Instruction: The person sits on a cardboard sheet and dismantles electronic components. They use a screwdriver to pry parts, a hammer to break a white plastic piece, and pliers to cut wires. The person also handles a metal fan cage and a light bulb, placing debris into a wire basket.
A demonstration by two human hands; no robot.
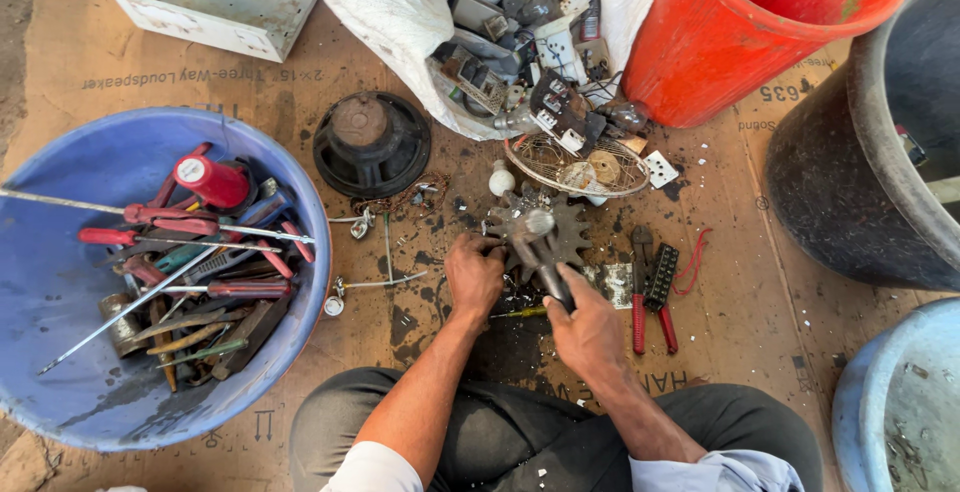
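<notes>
Toothed metal disc (pixel 560 237) on cardboard, right of blue tool tub (pixel 60 282). Left hand (pixel 473 277) clamps disc's left edge, fingers curled. Right hand (pixel 588 327) fisted round hammer (pixel 540 247), shaft running up-left, head over disc centre.

A tub (pixel 60 292) full of tools (pixel 200 252) sits on the left. A speaker (pixel 372 142) lies behind the hands, beside a bag (pixel 390 12) of parts. A bucket (pixel 740 42) stands on the right, pliers (pixel 640 292) near it

The hammer (pixel 541 252) head is motion-blurred, and whatever the left hand (pixel 473 277) pins stays hidden beneath it.
</notes>
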